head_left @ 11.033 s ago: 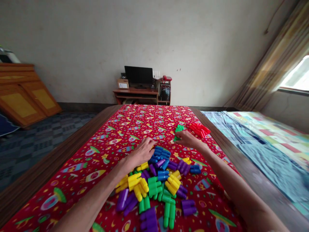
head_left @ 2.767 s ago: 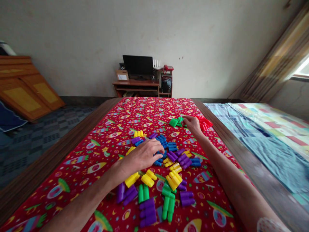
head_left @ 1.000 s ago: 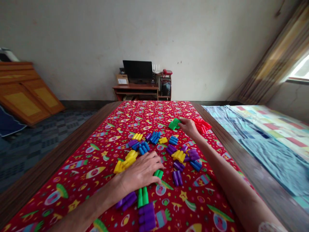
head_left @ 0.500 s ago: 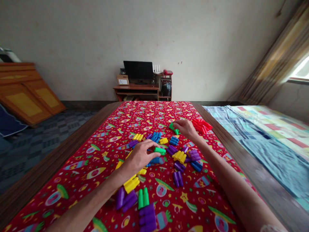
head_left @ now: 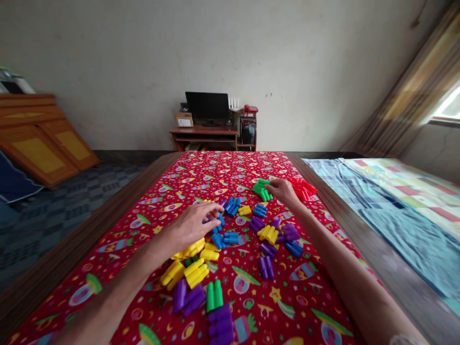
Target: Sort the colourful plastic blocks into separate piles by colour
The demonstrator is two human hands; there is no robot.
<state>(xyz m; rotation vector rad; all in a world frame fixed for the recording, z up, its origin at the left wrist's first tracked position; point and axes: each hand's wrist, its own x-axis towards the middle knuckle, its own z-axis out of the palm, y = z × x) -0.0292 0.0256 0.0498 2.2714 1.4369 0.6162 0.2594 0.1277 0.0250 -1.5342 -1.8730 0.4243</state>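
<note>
My right hand [head_left: 283, 190] reaches far over the red cloth, its fingers pinched on a green plastic building block [head_left: 265, 182] at the small green group. Right beside that hand lies a pile of red blocks [head_left: 304, 188]. My left hand [head_left: 196, 221] hovers over the left-middle part of the cloth with thumb and fingers apart and nothing between them. Nearest to it are blue blocks [head_left: 218, 239] and yellow blocks [head_left: 194, 249], partly covered by the hand. Purple blocks [head_left: 221, 323] and a green two-tube block [head_left: 214, 295] lie closer to me.
Mixed purple, yellow and blue blocks [head_left: 269, 235] are scattered right of centre. The patterned red cloth [head_left: 158, 287] covers a dark wooden table [head_left: 86, 230]. A bed [head_left: 388, 206] adjoins on the right. Beyond the table stands a desk with a monitor [head_left: 207, 105].
The green block has left my left hand, which has drawn back leftward. More green blocks now show by my right hand, which has shifted slightly right.
</note>
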